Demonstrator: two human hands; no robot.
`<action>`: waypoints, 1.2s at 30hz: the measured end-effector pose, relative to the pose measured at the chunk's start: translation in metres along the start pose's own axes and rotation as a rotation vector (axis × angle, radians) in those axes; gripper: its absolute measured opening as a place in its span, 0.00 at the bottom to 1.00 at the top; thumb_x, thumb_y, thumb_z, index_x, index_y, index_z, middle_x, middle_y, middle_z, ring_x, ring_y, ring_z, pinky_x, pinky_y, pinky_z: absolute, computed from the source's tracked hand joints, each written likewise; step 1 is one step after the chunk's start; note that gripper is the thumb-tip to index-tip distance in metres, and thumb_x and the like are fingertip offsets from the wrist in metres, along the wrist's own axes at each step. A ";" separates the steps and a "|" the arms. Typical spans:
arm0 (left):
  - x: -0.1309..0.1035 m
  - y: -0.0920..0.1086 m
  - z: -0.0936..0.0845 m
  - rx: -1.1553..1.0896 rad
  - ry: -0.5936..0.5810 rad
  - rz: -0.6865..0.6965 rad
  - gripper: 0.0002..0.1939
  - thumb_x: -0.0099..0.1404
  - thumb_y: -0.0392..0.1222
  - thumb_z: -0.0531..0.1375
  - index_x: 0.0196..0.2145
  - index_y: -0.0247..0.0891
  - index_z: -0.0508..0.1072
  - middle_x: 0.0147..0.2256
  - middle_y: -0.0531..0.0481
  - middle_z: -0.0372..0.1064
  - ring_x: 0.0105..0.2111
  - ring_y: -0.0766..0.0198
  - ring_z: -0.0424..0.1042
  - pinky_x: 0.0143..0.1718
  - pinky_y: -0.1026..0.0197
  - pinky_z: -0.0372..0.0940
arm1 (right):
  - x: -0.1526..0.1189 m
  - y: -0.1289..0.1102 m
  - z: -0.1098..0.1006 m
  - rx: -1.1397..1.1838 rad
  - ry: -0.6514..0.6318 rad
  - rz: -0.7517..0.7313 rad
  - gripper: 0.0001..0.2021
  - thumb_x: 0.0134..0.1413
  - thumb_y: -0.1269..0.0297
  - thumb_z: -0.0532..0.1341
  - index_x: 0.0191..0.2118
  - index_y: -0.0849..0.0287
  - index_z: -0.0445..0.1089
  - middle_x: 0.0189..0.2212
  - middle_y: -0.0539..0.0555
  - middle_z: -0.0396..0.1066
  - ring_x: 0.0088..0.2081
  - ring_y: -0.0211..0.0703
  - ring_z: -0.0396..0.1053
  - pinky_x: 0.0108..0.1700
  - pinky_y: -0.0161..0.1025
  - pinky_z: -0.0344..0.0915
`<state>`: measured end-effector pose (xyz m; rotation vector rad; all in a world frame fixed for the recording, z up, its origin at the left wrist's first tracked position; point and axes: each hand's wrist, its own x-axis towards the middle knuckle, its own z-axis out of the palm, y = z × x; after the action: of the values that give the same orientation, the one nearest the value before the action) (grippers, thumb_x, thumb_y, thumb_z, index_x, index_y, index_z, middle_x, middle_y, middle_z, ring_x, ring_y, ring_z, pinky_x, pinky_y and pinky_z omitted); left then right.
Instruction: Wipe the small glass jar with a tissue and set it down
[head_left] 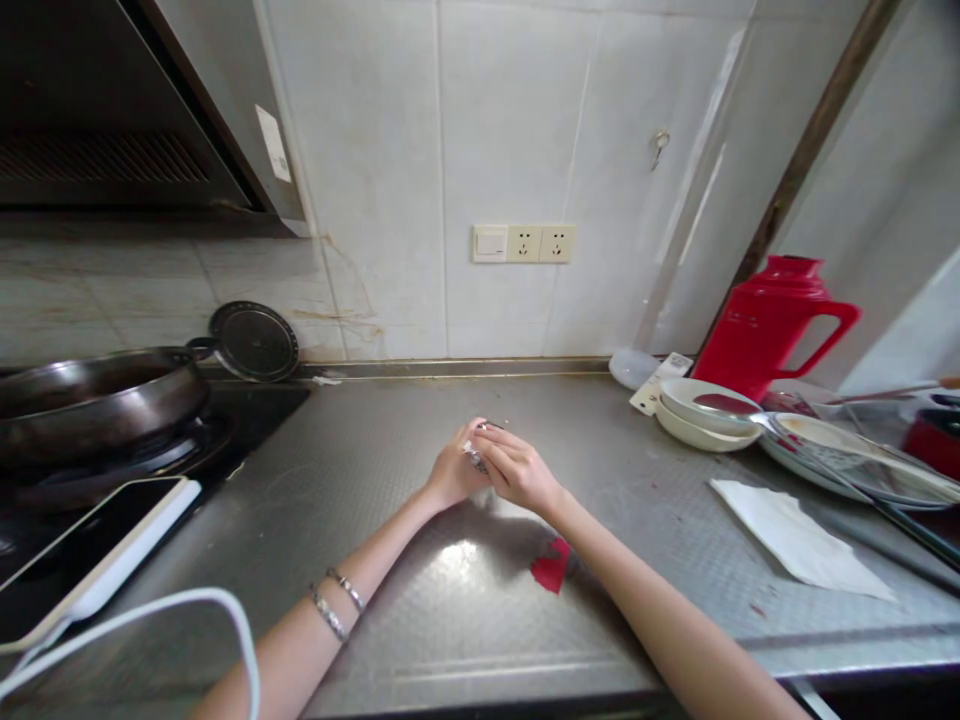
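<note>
I had one small crumpled silvery piece point(475, 459) between my two hands, above the bench point(360, 520) and slightly left of and beyond the one red scrap point(552, 566), which was my landmark. My left grip point(454, 470) lay on the piece's near left side, its fingers bent in; my right grip point(521, 470) came from the right, fingers curled and pressed over it, so both were closed together about it. Which fingertips pinched it I could not tell, as the fingers hid part of it. Two bracelets point(326, 612) circled my left forearm, left of the scrap. Well left of the scrap were one frying pan point(97, 405), one phone point(82, 550) and one white cable point(217, 597); farther beyond it on that side leaned one round black disc point(255, 342). To the scrap's right lay one white paper sheet point(802, 540); right and beyond it stood two stacked bowls point(709, 437) and one red thermos jug point(757, 330). On the wall beyond it I counted one switch point(491, 244) and two sockets point(524, 244).
</note>
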<state>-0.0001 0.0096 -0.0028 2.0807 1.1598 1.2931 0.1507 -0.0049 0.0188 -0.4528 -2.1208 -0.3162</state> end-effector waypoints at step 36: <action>0.000 0.017 -0.002 -0.191 -0.025 -0.126 0.30 0.45 0.39 0.68 0.48 0.37 0.68 0.37 0.51 0.75 0.35 0.62 0.73 0.36 0.64 0.67 | -0.007 0.014 -0.002 0.061 0.143 0.168 0.17 0.62 0.72 0.52 0.53 0.55 0.68 0.47 0.57 0.74 0.51 0.46 0.71 0.54 0.46 0.70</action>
<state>0.0055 0.0000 0.0097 1.8516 1.0924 1.2622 0.1617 0.0051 0.0143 -0.5520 -1.9339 -0.1811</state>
